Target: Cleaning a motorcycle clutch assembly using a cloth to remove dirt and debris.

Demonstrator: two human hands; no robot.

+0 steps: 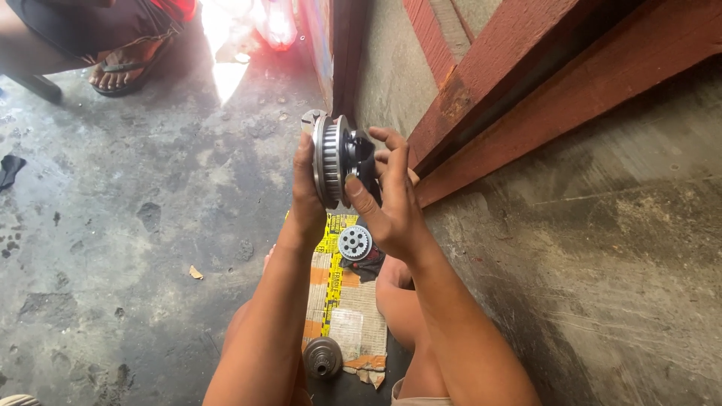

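I hold a round metal pulley-like part [332, 159] with a ribbed silver rim and a dark hub up in front of me, edge-on. My left hand [306, 197] grips its left face and rim. My right hand [392, 197] clasps the dark hub side, thumb on the rim and fingers spread. Below the hands, on a strip of cardboard [347, 310], lie a small silver toothed disc [355, 242] on a dark rag and a grey round metal part [322, 357].
Stained concrete floor [135, 248] spreads to the left. A red-brown wooden door frame [526, 90] slants at the right, over a concrete step. Another person's sandalled foot [120, 71] rests at the top left. My knees sit under the cardboard.
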